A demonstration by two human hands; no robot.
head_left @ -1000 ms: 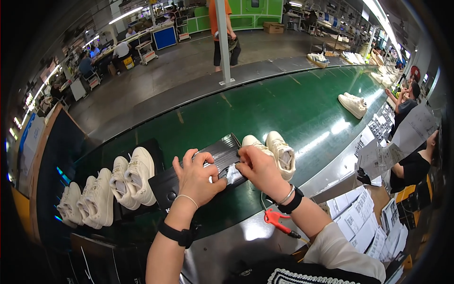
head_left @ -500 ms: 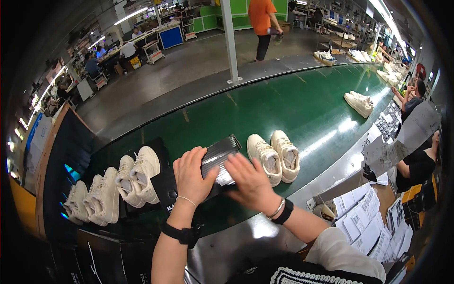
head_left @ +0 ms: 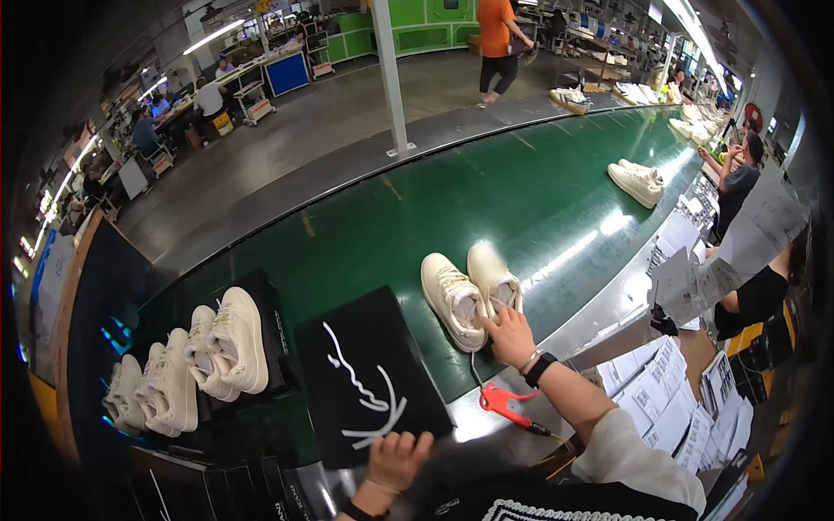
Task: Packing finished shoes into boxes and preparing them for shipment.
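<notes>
A black shoebox [head_left: 369, 373] with a white squiggle on its lid lies flat on the green conveyor belt [head_left: 556, 200] in front of me. My left hand [head_left: 395, 458] grips its near edge. My right hand [head_left: 511, 334] reaches right and touches the heel of a cream sneaker [head_left: 493, 278], one of a pair [head_left: 452, 300] lying side by side on the belt. A dark watch sits on my right wrist.
More cream sneakers [head_left: 230, 343] rest on a black box at my left, with others [head_left: 143, 395] beyond. A red tool [head_left: 502, 402] lies on the belt's metal edge. Paper sheets [head_left: 660, 395] are stacked at right. Another pair [head_left: 638, 181] lies farther down. Other people work nearby.
The box was held up between both hands; now it lies flat with its lid showing. My right hand has left it and moved right to the sneaker pair. My left hand slid to its near edge.
</notes>
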